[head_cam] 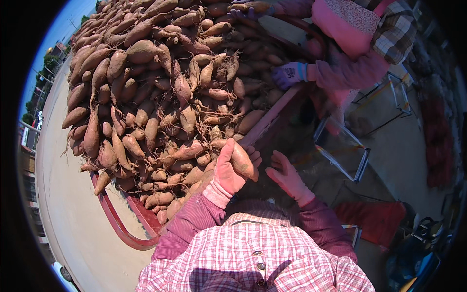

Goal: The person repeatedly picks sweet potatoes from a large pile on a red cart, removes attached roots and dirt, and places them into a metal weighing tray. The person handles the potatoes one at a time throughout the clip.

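In a pink glove, my left hand (230,168) is closed around a sweet potato (242,160), whose blunt end points down to the right. My right hand (288,177), gloved in pink too, is just to the right of it, fingers apart and slightly curled, holding nothing. Both hands are in front of my chest, at the near edge of a large heap of sweet potatoes (188,118) with thin roots and soil on them.
A red metal rail (116,226) bounds the heap at lower left. Across a red side panel (270,113), a co-worker's purple-gloved hand (288,75) touches the pile. Metal frames (341,149) with clear plastic stand at right, above a red sack (375,221).
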Tool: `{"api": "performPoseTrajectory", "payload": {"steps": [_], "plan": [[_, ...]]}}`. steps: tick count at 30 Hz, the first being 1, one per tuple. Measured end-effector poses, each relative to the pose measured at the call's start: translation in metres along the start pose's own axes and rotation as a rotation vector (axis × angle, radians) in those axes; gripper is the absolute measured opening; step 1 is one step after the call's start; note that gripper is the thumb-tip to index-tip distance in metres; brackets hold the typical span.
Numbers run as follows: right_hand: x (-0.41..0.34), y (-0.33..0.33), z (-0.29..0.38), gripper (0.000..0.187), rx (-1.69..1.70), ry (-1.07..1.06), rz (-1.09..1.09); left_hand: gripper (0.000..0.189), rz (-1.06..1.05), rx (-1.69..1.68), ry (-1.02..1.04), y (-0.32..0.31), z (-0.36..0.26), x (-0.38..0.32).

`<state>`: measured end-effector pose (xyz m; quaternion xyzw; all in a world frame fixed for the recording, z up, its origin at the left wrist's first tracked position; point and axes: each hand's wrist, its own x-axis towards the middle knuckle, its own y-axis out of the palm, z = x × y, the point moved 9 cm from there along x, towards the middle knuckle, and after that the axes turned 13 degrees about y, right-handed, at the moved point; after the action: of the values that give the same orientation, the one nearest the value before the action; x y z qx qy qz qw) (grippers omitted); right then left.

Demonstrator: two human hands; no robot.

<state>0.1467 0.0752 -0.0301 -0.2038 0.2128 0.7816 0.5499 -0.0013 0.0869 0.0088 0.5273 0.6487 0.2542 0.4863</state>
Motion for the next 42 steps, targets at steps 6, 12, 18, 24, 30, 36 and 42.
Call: {"api": "performPoseTrajectory", "payload": {"steps": [6,12,18,24,30,36,42], "plan": [[-0.022,0.045,0.035,0.071,0.062,-0.062,0.035,0.049,0.229,0.626,0.18,-0.032,0.018,0.027],[-0.045,0.014,0.029,0.043,0.681,-0.05,0.244,0.04,0.387,0.787,-0.033,0.05,0.022,-0.011],[-0.065,-0.008,0.025,0.045,0.548,-0.053,0.152,0.031,0.478,1.084,-0.128,0.044,0.042,-0.011],[-0.071,-0.007,0.027,0.048,0.472,0.052,0.22,0.029,0.352,0.292,-0.074,0.037,0.033,-0.011],[-0.06,-0.016,-0.01,0.054,0.587,0.064,0.244,0.038,0.392,0.706,-0.036,0.035,-0.028,-0.033],[-0.037,0.097,0.062,0.06,-0.04,-0.213,0.34,0.063,0.202,0.229,-0.006,-0.05,-0.012,-0.081],[-0.025,0.18,0.104,0.032,-0.616,-0.635,0.313,0.058,0.072,-0.005,0.279,-0.111,-0.072,-0.153]]}}
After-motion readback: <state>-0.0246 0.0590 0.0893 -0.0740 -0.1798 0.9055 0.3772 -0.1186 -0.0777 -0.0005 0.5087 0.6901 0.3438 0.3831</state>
